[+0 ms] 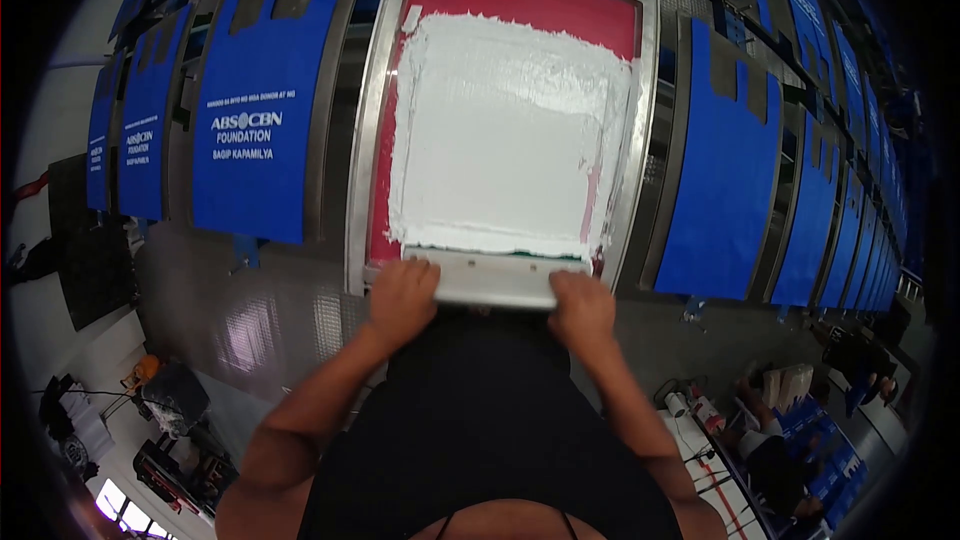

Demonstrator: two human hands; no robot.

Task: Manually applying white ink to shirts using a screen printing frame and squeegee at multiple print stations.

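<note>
A metal-framed printing screen (372, 110) with a red mesh lies in front of me, its middle covered in thick white ink (500, 130). At the screen's near edge sits a wide pale squeegee (495, 280). My left hand (402, 297) grips its left end and my right hand (582, 307) grips its right end, both with fingers curled over the top. The blade's lower edge is hidden behind the handle.
Blue tote bags lie flat on a long row of pallets: a printed one (250, 110) to the left of the screen, a plain one (722, 170) to the right, several more curving away. A grey table edge (280, 310) runs below. A person (770, 440) sits at the lower right.
</note>
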